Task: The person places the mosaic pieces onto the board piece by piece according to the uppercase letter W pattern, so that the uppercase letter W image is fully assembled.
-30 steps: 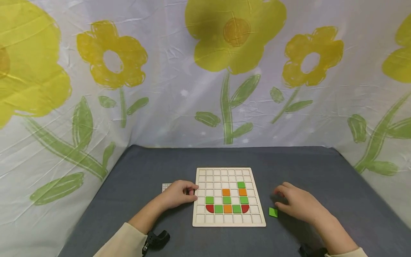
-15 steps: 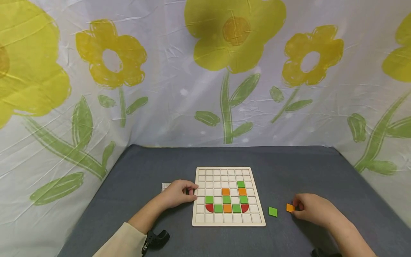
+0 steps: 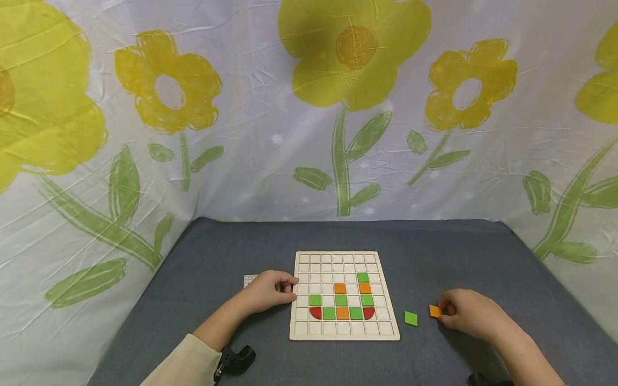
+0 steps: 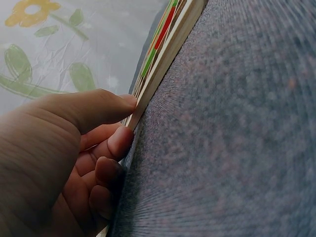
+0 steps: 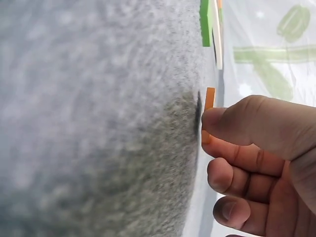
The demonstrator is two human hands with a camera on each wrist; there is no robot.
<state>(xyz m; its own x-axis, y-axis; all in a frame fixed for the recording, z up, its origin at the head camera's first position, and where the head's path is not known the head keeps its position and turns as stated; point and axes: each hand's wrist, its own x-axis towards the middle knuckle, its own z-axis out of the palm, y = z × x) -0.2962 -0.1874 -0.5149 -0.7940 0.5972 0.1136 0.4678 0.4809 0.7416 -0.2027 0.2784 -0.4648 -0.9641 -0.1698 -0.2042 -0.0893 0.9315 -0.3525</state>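
Observation:
My left hand (image 3: 270, 291) is at the left edge of a pale wooden grid board (image 3: 344, 333). Its thumb and index fingertips touch that edge, with a gap between them. Green and orange square tiles and two red rounded pieces (image 3: 315, 313) sit in the board's cells. To the right of the board, my right hand (image 3: 475, 316) pinches an orange square tile (image 3: 435, 311) between thumb and index finger. In the right wrist view this tile (image 5: 210, 97) stands edge-on, just off the cloth. A loose green square tile (image 3: 411, 318) lies between the board and the right hand.
A dark grey cloth (image 3: 232, 241) covers the table. A small white gridded card (image 3: 249, 280) lies partly hidden behind the left hand. A flower-printed curtain (image 3: 256, 161) surrounds the table at the back and sides.
My right hand has moved right, past the green tile, and taken hold of the orange tile, which it covered earlier. The left hand and the board have stayed in place.

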